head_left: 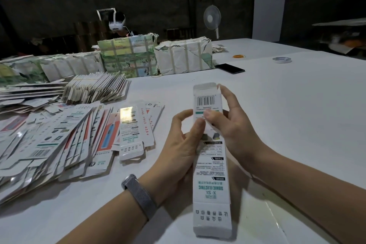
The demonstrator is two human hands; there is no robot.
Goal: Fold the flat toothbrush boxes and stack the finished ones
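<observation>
A long white toothbrush box (211, 166) with a barcode and green print stands lengthwise between my hands, above the white table (287, 105). My left hand (178, 148) grips its left side, thumb on the printed face. My right hand (231, 123) holds the right edge, thumb on the face and a finger stretched up along the top flap. The flaps at both ends stick out unfolded. A spread of flat toothbrush boxes (65, 140) lies fanned out on the left of the table.
Behind the flat boxes sit a banded bundle of blanks (95, 89) and wrapped paper packages (184, 57). A black phone (229, 68), a tape roll (281, 60) and an orange ring (238, 56) lie farther back. A person (118, 24) sits beyond the packages; a fan (212, 18) stands behind.
</observation>
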